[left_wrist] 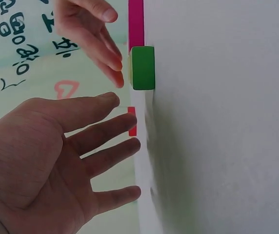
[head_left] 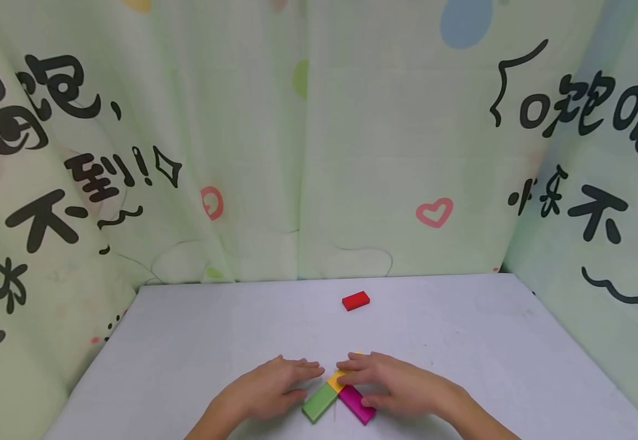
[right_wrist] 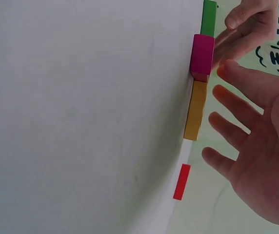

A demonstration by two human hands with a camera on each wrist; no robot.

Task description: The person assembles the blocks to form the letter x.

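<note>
A green block (head_left: 319, 402) and a magenta block (head_left: 358, 404) lie on the table at an angle to each other, forming a V-like shape with a yellow block (head_left: 334, 380) behind them. My left hand (head_left: 277, 386) hovers left of the green block, fingers spread and relaxed, holding nothing. Over the yellow and magenta blocks hovers my right hand (head_left: 390, 385), also with loose, extended fingers and nothing in its grasp; it hides part of the yellow block. In the right wrist view, a gap shows between the fingers and the yellow block (right_wrist: 196, 109).
A red block (head_left: 355, 300) lies by itself farther back on the white table (head_left: 214, 330). Pale green curtains (head_left: 363, 153) with printed dark characters hang behind the table and along both sides.
</note>
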